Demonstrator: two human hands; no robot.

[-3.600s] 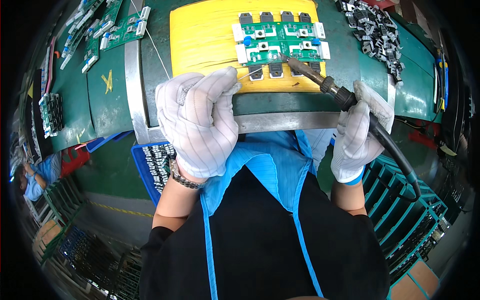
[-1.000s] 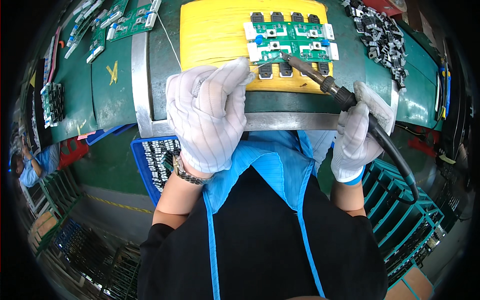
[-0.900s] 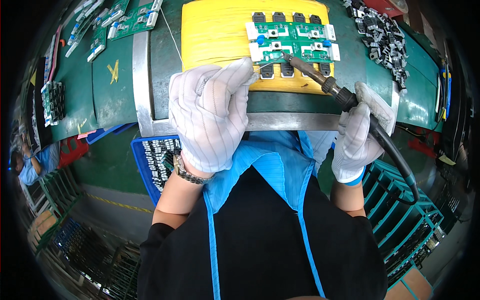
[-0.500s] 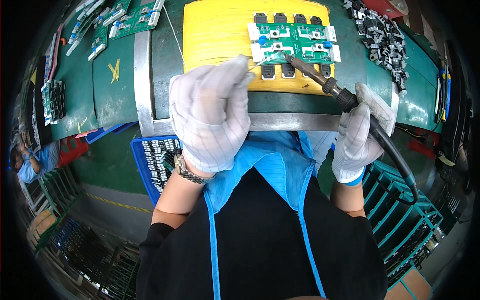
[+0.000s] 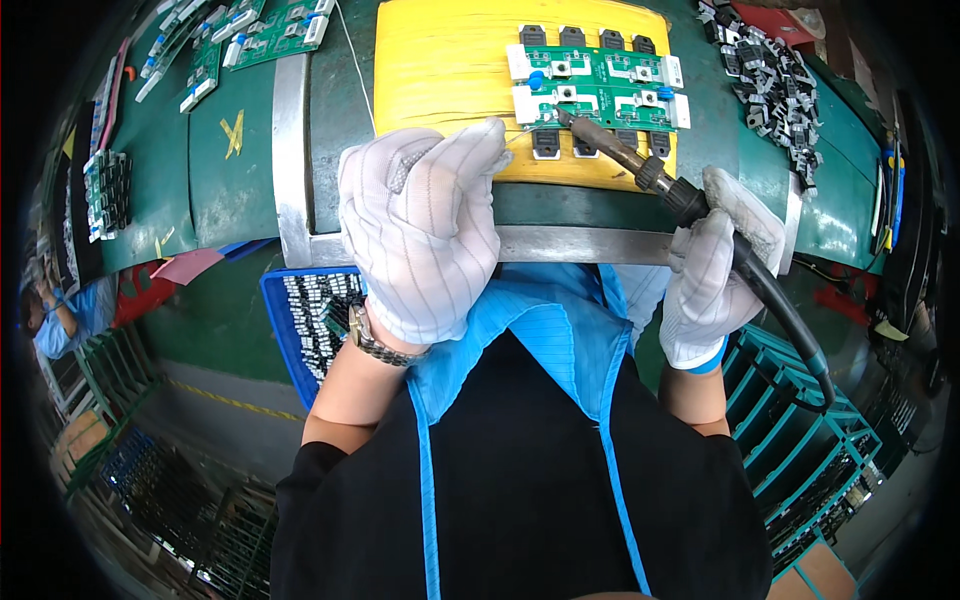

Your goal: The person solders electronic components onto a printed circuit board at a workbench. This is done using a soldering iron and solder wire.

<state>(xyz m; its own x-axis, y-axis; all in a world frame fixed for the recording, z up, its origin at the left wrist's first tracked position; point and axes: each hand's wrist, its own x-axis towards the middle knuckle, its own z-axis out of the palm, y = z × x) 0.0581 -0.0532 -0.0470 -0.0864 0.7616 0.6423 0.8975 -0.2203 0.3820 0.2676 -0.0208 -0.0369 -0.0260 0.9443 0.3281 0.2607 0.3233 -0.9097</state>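
A green circuit board [image 5: 598,88] with black parts along its edges lies on a yellow pad [image 5: 450,70]. My right hand [image 5: 715,265], in a white glove, grips a soldering iron [image 5: 640,172] whose tip touches the board's lower left area. My left hand [image 5: 425,225], also gloved, pinches a thin solder wire [image 5: 518,136] that reaches toward the iron's tip. A watch sits on my left wrist.
More green circuit boards [image 5: 250,25] lie at the far left of the green bench [image 5: 230,190]. A pile of black components [image 5: 775,75] sits at the far right. A blue bin [image 5: 300,330] of parts stands below the bench. Another person [image 5: 60,315] is at the left edge.
The iron's tip has shifted slightly along the board's lower edge, and my left hand has followed with the wire. The view has drifted a little.
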